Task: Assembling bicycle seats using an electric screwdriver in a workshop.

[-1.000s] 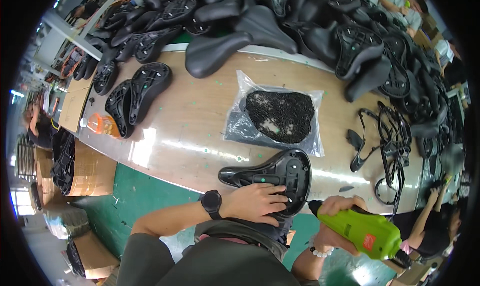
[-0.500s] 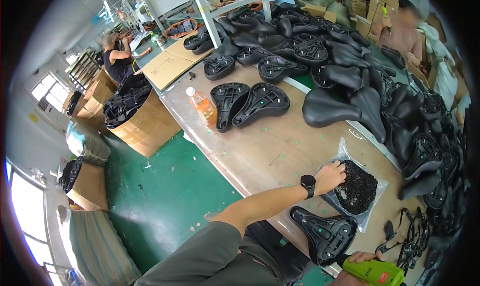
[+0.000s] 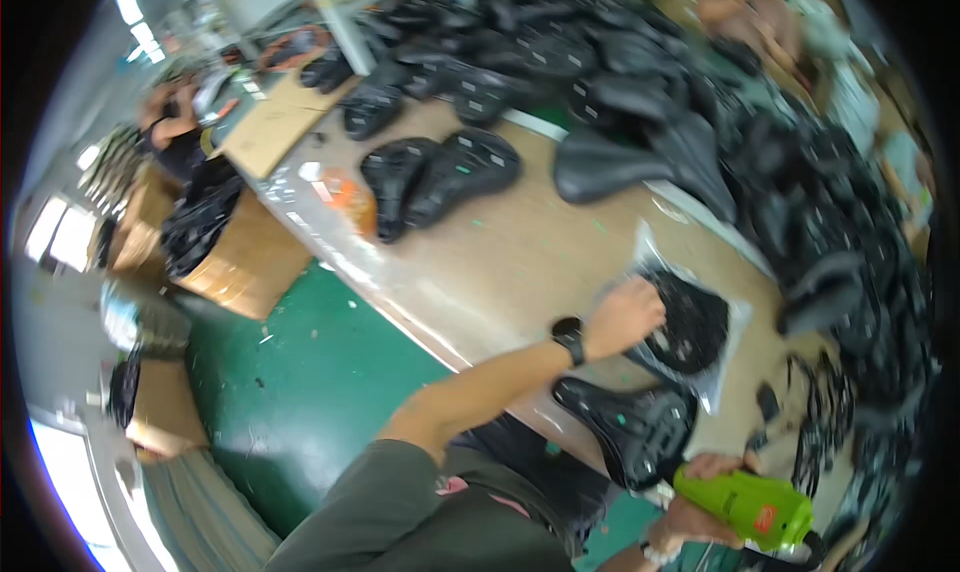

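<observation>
My left hand, with a dark watch on the wrist, is at the left edge of a clear plastic bag of small black pieces, seemingly screws. Its fingers are curled together; blur hides whatever they pinch. In my right hand is a bright green power screwdriver, gripped round its body at the lower right. Between my arms a black bicycle saddle lies underside up at the table's near edge, its narrow nose toward the upper left. The screwdriver's front end is close beside it.
Two upturned saddles and an orange drink bottle stand farther up the table. A heap of saddles lines its right side. Black straps or brackets lie near the screwdriver. Cartons stand left; other people work farther off.
My left hand has drawn back from the middle of the screws toward the bag's edge, its fingers curling in. The whole view has shifted and blurred; the screwdriver remains in my right hand.
</observation>
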{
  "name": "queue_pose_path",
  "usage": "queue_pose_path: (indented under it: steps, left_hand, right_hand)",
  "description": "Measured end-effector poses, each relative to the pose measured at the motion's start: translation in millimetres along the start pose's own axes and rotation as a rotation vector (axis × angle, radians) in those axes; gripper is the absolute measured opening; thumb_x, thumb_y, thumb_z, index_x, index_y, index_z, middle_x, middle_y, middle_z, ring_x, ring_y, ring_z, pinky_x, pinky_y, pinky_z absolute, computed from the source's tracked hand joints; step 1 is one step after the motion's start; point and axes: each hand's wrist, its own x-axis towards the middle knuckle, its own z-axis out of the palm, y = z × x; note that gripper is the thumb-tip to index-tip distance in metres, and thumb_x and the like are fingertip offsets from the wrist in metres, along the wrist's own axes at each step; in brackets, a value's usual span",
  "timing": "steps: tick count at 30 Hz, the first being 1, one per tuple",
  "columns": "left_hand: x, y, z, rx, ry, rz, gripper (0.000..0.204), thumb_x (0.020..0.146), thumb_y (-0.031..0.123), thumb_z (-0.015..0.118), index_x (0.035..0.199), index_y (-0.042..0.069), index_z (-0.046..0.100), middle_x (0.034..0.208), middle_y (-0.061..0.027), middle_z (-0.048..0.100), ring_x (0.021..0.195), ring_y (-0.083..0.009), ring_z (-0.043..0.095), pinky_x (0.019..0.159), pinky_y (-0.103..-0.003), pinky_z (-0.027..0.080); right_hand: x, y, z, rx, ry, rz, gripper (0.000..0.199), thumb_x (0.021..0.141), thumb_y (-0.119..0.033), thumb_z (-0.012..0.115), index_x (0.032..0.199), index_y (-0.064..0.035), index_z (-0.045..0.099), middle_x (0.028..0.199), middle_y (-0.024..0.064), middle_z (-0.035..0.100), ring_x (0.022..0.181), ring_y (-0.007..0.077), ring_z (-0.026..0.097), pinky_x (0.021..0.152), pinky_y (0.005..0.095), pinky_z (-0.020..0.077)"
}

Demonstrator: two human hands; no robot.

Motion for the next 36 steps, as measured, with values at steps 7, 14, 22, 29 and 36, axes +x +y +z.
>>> queue_pose_path:
  steps: [7,14,22,29,36]
  left_hand:
    - [-48,81,-76,-0.333,-0.252,0.135,0.014,0.085,0.020,0.065,0.091,0.008,0.063,0.094,-0.0056,0.060,0.099,-0.0243,0.057,0.086,-0.037,0.046]
    - [-57,109,-88,-0.317,-0.347,0.173,0.018,0.083,0.021,0.065,0.094,0.007,0.063,0.096,-0.0038,0.059,0.102,-0.0223,0.056,0.090,-0.035,0.045]
    - [-48,106,-90,-0.374,-0.437,0.177,0.032,0.086,0.026,0.066,0.107,0.003,0.060,0.105,-0.0078,0.059,0.101,-0.0261,0.056,0.089,-0.038,0.046]
    - [-15,100,-43,-0.231,-0.244,-0.208,0.041,0.088,0.024,0.066,0.120,0.001,0.056,0.113,-0.0171,0.062,0.097,-0.0344,0.063,0.077,-0.043,0.052]
    - [-29,103,-27,-0.159,-0.315,-0.246,0.029,0.093,0.017,0.059,0.117,0.001,0.057,0.086,-0.0157,0.068,0.073,-0.0321,0.067,0.060,-0.043,0.053]
  right_hand:
    - [11,4,23,0.144,-0.145,-0.171,0.106,0.060,-0.091,0.056,0.113,0.0001,0.049,0.076,0.0135,0.057,0.062,0.0278,0.056,0.062,0.0422,0.0469]
    - [2,-3,33,0.082,-0.240,-0.084,0.083,0.071,-0.069,0.057,0.117,-0.0008,0.048,0.078,0.0128,0.059,0.063,0.0277,0.058,0.062,0.0403,0.0476]
    - [1,2,15,-0.031,-0.256,-0.003,0.099,0.060,-0.084,0.066,0.112,-0.0014,0.050,0.077,0.0135,0.060,0.065,0.0267,0.059,0.064,0.0384,0.0492]
    - [64,41,0,0.222,0.091,-0.139,0.105,0.061,-0.095,0.049,0.117,-0.0068,0.049,0.074,0.0073,0.054,0.060,0.0210,0.048,0.054,0.0335,0.0406]
    - [93,68,-2,-0.098,0.215,-0.016,0.108,0.063,-0.098,0.035,0.114,-0.0027,0.048,0.071,0.0078,0.050,0.058,0.0203,0.047,0.055,0.0350,0.0424]
